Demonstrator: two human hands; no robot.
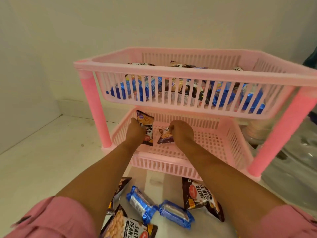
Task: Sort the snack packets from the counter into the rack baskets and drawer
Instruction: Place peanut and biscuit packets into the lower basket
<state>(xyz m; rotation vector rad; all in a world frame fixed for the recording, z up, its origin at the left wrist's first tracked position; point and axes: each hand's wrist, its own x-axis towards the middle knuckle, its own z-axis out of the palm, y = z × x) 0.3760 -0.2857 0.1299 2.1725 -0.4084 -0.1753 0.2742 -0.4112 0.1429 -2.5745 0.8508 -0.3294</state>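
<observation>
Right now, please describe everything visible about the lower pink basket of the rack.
The lower pink slatted plastic basket sits level under the packet-filled upper basket, between pink corner posts. Its perforated floor looks mostly bare. Both hands reach inside: the left hand and right hand each hold a brown salted-peanut packet.

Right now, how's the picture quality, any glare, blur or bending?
Head view: warm, dim light; wide-angle bend tilts the pink rack posts; glare on the blue packets; both hands fairly sharp, sleeves at the edges blurred.
</observation>
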